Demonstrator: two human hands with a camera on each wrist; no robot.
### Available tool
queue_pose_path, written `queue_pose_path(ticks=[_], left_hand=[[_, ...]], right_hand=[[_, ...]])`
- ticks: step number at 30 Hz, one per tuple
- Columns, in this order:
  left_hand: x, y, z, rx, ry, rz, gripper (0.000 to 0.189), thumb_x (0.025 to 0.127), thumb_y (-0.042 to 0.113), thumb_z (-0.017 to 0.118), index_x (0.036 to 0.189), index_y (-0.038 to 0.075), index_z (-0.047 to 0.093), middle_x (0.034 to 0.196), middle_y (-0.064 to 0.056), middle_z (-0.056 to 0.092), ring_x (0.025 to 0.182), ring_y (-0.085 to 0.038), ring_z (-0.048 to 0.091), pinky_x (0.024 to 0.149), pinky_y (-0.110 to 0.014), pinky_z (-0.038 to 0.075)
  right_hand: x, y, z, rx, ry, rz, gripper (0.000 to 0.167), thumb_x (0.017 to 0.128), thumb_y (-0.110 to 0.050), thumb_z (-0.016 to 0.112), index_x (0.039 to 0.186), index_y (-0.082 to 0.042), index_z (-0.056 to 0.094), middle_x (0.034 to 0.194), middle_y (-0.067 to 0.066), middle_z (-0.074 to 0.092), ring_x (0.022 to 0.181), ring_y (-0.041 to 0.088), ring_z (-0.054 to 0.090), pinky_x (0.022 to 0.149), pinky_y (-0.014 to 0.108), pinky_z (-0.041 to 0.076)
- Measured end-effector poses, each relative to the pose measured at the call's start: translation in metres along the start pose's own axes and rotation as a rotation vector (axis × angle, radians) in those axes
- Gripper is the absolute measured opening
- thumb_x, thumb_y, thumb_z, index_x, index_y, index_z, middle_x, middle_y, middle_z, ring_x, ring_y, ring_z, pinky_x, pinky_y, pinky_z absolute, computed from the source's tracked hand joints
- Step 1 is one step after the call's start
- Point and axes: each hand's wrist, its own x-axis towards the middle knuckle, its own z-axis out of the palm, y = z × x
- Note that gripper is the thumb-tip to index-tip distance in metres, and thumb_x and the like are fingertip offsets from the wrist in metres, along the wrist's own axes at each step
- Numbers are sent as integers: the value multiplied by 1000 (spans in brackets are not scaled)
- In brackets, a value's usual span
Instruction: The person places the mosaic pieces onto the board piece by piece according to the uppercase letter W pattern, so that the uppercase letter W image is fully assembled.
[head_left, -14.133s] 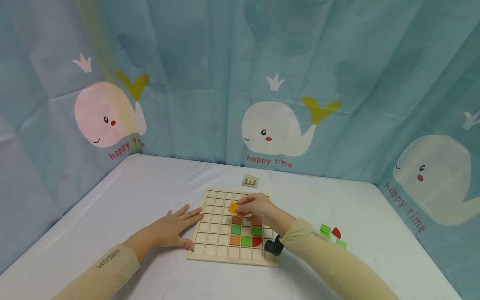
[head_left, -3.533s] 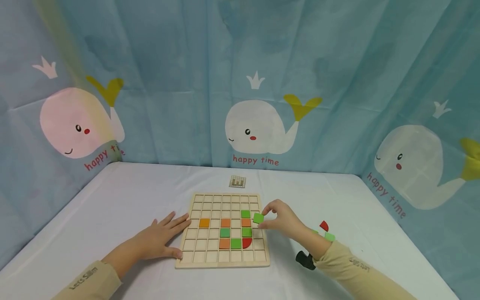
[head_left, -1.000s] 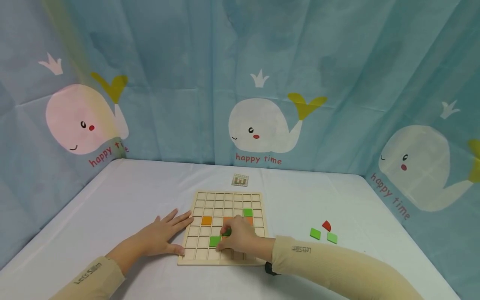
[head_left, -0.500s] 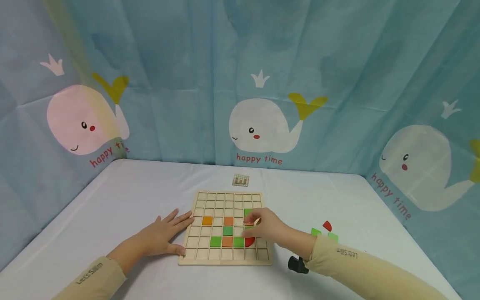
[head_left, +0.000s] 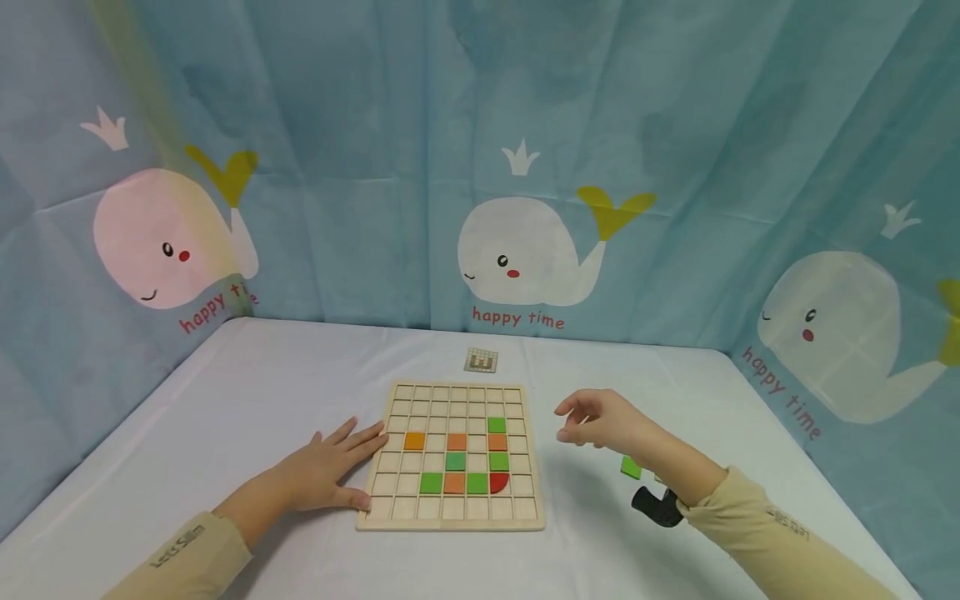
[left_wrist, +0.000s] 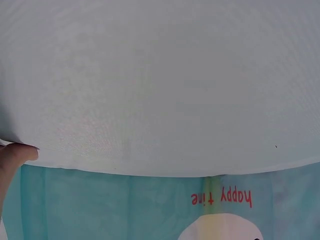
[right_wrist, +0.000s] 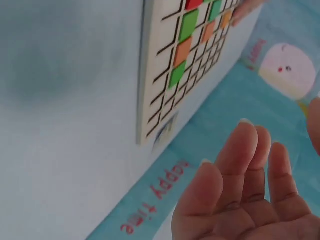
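Observation:
My left hand [head_left: 320, 473] lies spread on the tablecloth, its fingertips and thumb touching the left edge of a wooden grid board [head_left: 450, 525]. Several square tiles sit in the board's cells: an orange tile [head_left: 414, 441] stands alone on the left, a green tile [head_left: 431, 482] begins a lower row, and a red quarter-circle tile [head_left: 498, 482] ends it. To the right of the board my right hand [head_left: 606, 418] hovers above the table, fingers loosely bent and holding nothing. The right wrist view also shows this hand's fingers [right_wrist: 237, 150] around no object.
A loose green tile [head_left: 632, 467] lies right of the board, partly behind the right forearm; other loose pieces there are mostly hidden. A small pattern card [head_left: 481, 360] lies beyond the board. A black wrist camera [head_left: 657, 507] hangs by the right wrist. A whale-print curtain [head_left: 360, 208] encloses the table.
The orange tile went from my right hand into a left cell, and later a green tile into the lower row. Within the last second the right hand moved rightward off the board; the left stayed.

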Motion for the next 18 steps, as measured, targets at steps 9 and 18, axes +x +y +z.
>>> queue_pose_path(ticks=[9,18], left_hand=[[1,-2,3,4,3,-11,99,77,74,54,152,12,35,159,-8,25,142,-47,16,99,-77,18],[0,-3,3,2,1,-15,99,77,74,55,152,12,35,159,-8,25,142,-47,16,99,-77,18]], right_hand=[[-10,29,-36,-83,-28,-59,35,86,-20,76,114,-1,65,87,4,61,81,24,59,72,41,50],[-19,59,-62,-68,-22,-43,42,89,-24,72,122,0,62,104,10,64,95,24,59,82,42,51]])
